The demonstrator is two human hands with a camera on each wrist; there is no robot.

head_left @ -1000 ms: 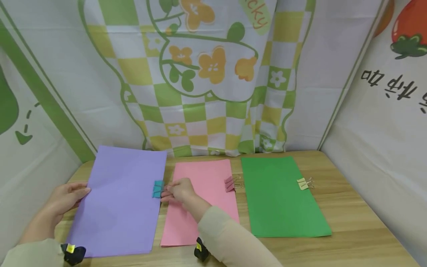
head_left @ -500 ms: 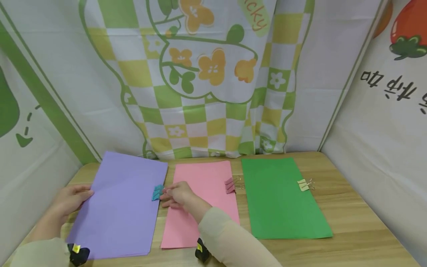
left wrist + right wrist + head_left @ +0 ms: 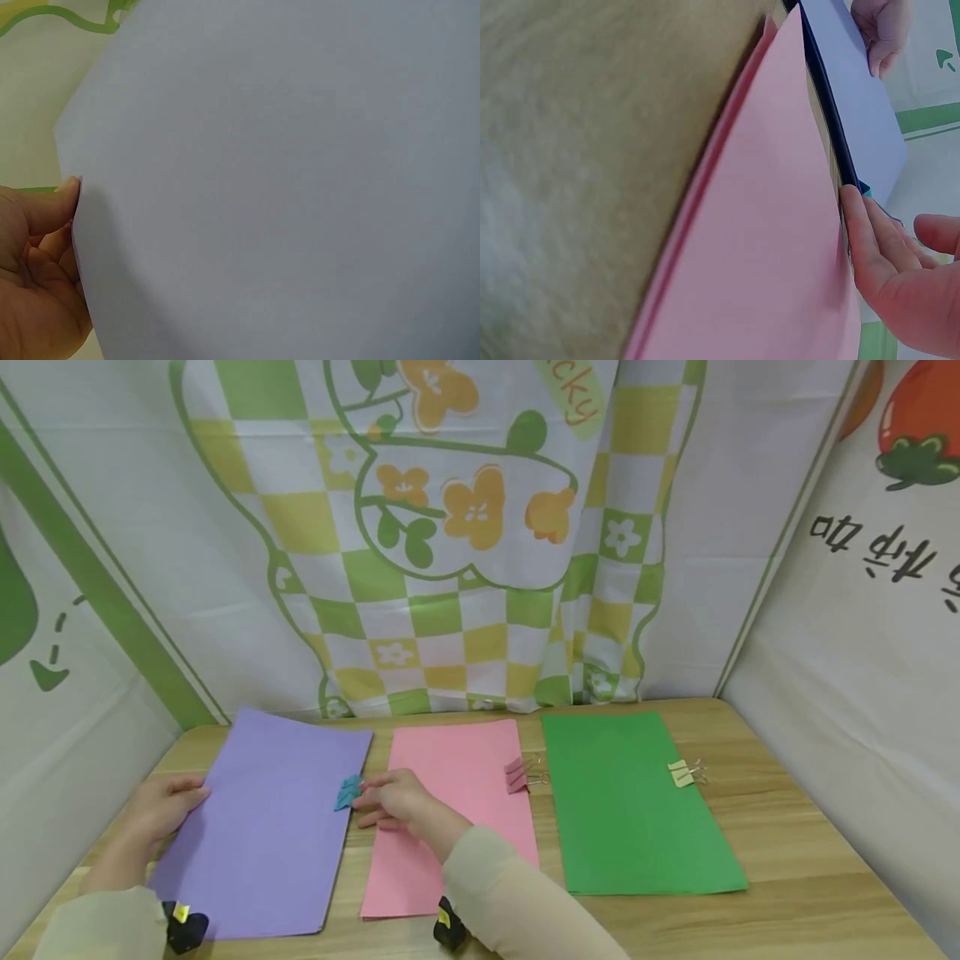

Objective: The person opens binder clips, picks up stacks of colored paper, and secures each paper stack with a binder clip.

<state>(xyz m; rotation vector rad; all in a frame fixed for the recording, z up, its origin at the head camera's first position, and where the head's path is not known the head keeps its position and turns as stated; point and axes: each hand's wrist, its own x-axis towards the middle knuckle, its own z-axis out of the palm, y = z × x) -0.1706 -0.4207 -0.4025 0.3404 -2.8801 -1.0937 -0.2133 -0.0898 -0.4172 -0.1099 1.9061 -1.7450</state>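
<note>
On the left lies purple paper (image 3: pixel 262 827), its left part lifted off the table. My left hand (image 3: pixel 168 810) pinches its left edge, thumb on top; the left wrist view shows the thumb (image 3: pixel 56 210) at that edge and a broad sheet face. A teal binder clip (image 3: pixel 348 793) sits on the right edge of the purple paper. My right hand (image 3: pixel 405 806) is at this clip, fingertips right by its wire handles. In the right wrist view its fingers (image 3: pixel 866 240) are extended and the thumb (image 3: pixel 936 231) stands apart from them. The clip is mostly hidden there.
Pink paper (image 3: pixel 457 752) lies under the right forearm, with a pink binder clip (image 3: pixel 516 775) on its right edge. Farther right is green paper (image 3: pixel 630 818) with a pale yellow clip (image 3: pixel 680 773). The wooden table (image 3: pixel 795 860) meets patterned fabric walls (image 3: pixel 465 618) behind.
My left hand has shifted slightly right, raising the purple paper's left edge. The teal clip has tilted and moved slightly left with the paper. My right hand's fingers have loosened at its handles.
</note>
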